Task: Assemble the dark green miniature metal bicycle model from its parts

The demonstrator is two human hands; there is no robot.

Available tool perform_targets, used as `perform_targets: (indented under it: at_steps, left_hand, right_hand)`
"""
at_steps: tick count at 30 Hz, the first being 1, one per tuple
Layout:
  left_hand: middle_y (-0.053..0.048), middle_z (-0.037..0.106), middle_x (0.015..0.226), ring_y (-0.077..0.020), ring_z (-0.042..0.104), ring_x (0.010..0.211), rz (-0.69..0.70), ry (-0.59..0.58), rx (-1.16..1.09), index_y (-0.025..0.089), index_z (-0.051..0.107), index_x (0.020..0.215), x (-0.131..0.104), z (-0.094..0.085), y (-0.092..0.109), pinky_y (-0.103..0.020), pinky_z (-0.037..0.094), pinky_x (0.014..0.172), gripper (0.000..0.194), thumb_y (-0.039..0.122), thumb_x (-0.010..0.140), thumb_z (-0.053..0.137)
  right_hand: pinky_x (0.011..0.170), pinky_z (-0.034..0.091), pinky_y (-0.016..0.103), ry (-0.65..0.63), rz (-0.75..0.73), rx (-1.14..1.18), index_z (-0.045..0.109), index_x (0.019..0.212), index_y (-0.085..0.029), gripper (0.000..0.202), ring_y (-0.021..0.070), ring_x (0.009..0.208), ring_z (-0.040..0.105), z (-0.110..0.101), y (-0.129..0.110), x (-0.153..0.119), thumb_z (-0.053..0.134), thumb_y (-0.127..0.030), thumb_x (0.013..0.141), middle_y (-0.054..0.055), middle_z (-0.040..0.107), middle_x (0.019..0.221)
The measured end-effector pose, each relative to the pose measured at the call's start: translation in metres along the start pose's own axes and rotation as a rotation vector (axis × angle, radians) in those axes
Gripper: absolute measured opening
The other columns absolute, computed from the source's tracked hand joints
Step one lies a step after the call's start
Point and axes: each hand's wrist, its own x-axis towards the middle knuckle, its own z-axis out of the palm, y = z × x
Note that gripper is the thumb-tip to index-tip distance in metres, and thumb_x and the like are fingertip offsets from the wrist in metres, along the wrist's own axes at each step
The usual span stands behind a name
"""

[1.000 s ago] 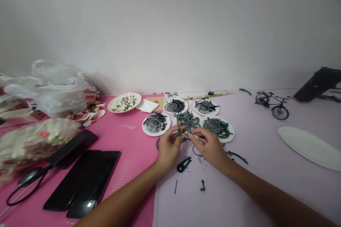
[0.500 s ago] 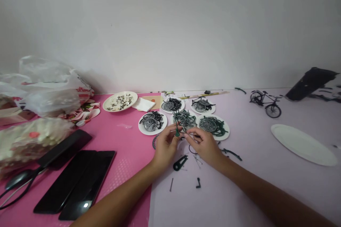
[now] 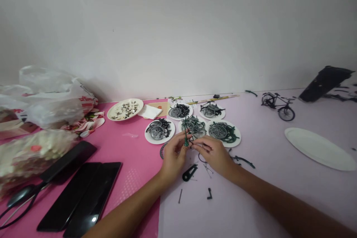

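My left hand (image 3: 173, 158) is closed on a green plastic bicycle part (image 3: 186, 140), pinched between thumb and fingers and held upright. My right hand (image 3: 212, 153) meets it from the right, fingertips pressed together at the part; what they pinch is too small to make out. Below the hands lie a dark chain-guard-shaped piece (image 3: 189, 173), a thin pin (image 3: 180, 196) and a small crank-like piece (image 3: 209, 193). Just beyond the hands, white plates (image 3: 147, 137) hold grey wheels (image 3: 157, 132) and black or green parts. A dark wheel (image 3: 162, 151) is partly hidden behind my left hand.
At the right stand an assembled model bicycle (image 3: 279, 106), an oval white plate (image 3: 320, 150) and a black container (image 3: 325, 83). On the left are plastic bags (image 3: 52, 96), a black phone-like slab (image 3: 83, 202) and a plate of pale bits (image 3: 125, 109). A wall rises behind.
The view has shifted slightly. Both hands stay together at the green part, with only slight movement of the right fingertips.
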Motion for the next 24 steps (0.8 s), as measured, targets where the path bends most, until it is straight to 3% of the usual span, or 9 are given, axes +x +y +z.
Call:
perform_targets:
  at_steps: [7, 13, 18, 24]
  left_hand:
    - [-0.015, 0.065, 0.144, -0.0276, 0.062, 0.135, -0.004, -0.004, 0.045, 0.021, 0.075, 0.12, -0.0004, -0.0007, 0.0015, -0.044, 0.055, 0.11, 0.026, 0.03, 0.097, 0.066]
    - [-0.017, 0.064, 0.146, -0.0297, 0.064, 0.134, -0.029, 0.0, 0.022, 0.019, 0.075, 0.119, -0.0005, 0.0002, 0.0034, -0.045, 0.059, 0.105, 0.027, 0.031, 0.097, 0.065]
    - [-0.016, 0.066, 0.144, -0.0293, 0.062, 0.135, -0.033, -0.002, 0.038, 0.02, 0.076, 0.118, 0.0, -0.0006, 0.0031, -0.047, 0.055, 0.111, 0.027, 0.032, 0.097, 0.066]
    - [-0.017, 0.066, 0.143, -0.0291, 0.062, 0.136, -0.022, -0.001, 0.032, 0.019, 0.077, 0.117, 0.0005, -0.0005, 0.0029, -0.046, 0.052, 0.114, 0.027, 0.034, 0.097, 0.068]
  right_hand:
    - [0.072, 0.054, 0.034, -0.002, -0.032, 0.021, 0.078, 0.098, -0.023, 0.014, 0.0216, 0.078, 0.067, 0.0008, 0.007, -0.0002, 0.067, -0.032, 0.097, 0.006, 0.073, 0.087]
    - [0.066, 0.052, 0.034, -0.011, -0.06, -0.032, 0.079, 0.096, -0.022, 0.02, 0.0212, 0.07, 0.063, -0.0015, 0.005, 0.0012, 0.064, -0.035, 0.099, 0.006, 0.07, 0.079]
    - [0.066, 0.052, 0.033, -0.007, -0.074, -0.037, 0.079, 0.097, -0.022, 0.022, 0.0208, 0.071, 0.063, -0.002, 0.0051, 0.0012, 0.063, -0.036, 0.1, 0.005, 0.068, 0.079]
    - [0.063, 0.048, 0.032, -0.004, -0.108, -0.104, 0.079, 0.092, -0.022, 0.025, 0.0186, 0.062, 0.054, -0.003, 0.0024, 0.0015, 0.062, -0.037, 0.102, 0.001, 0.055, 0.066]
